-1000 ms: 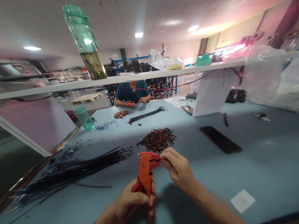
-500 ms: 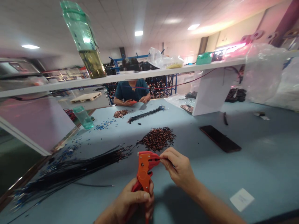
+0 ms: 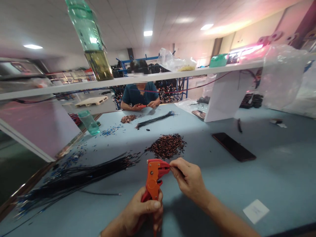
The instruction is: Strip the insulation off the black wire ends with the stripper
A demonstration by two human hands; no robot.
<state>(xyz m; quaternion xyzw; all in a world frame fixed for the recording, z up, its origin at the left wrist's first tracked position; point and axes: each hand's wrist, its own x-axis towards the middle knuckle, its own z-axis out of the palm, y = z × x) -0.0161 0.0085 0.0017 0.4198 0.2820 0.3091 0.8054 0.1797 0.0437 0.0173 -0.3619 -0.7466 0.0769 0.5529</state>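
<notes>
Where the blue table (image 3: pixel 271 171) runs out under a white shelf (image 3: pixel 172 75), a tall green bottle (image 3: pixel 90 36) stands on the shelf, its lower part holding yellowish liquid; a small green cup (image 3: pixel 89 122) sits on the table at left, contents not discernible; clear bags (image 3: pixel 176 63) lie on the shelf, one with something yellow inside. Left hand (image 3: pixel 142 212): low in view, fingers wrapped closed round the handles of an orange stripper (image 3: pixel 153 179), held upright above the near table edge. Right hand (image 3: pixel 189 177): thumb and forefinger pinched together at the stripper's red head, on a thin item too small to identify. Long bundle of black wires (image 3: pixel 74 179) lies to the left, ends toward a heap of copper-and-black bits (image 3: pixel 167 145) just beyond the stripper. Black phone (image 3: pixel 233 146) lies flat at right, well apart; white slip (image 3: pixel 256 210) near the right forearm. Across the table a person (image 3: pixel 139 95) in a teal shirt, hands together, with a smaller heap (image 3: pixel 128 118) and wire bundle (image 3: pixel 154 120) in front. Blue specks (image 3: pixel 110 132) scattered beside the cup.
</notes>
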